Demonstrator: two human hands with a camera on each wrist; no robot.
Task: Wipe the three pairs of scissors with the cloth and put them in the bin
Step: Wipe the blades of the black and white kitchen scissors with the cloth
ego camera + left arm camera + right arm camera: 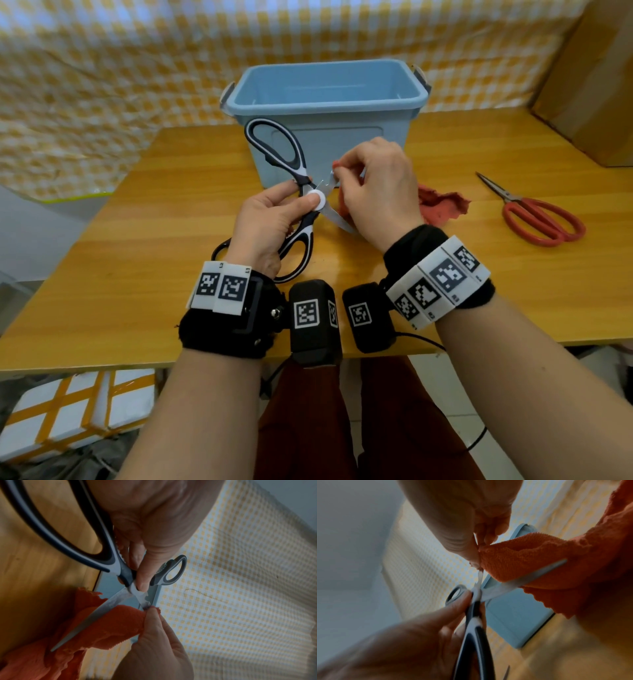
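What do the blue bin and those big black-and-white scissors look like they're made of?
Blue bin: likely moulded plastic, going by its smooth satin walls and rolled rim. Black-and-white scissors: shiny blades, probably steel; handles look like hard white plastic with a black, possibly rubbery, lining.

left hand (270,222): thumb and fingers pinching the scissors (291,178) at the pivot | right hand (373,192): fingers curled, pinching the cloth (442,205) onto one blade | forearms side by side, wrists close together
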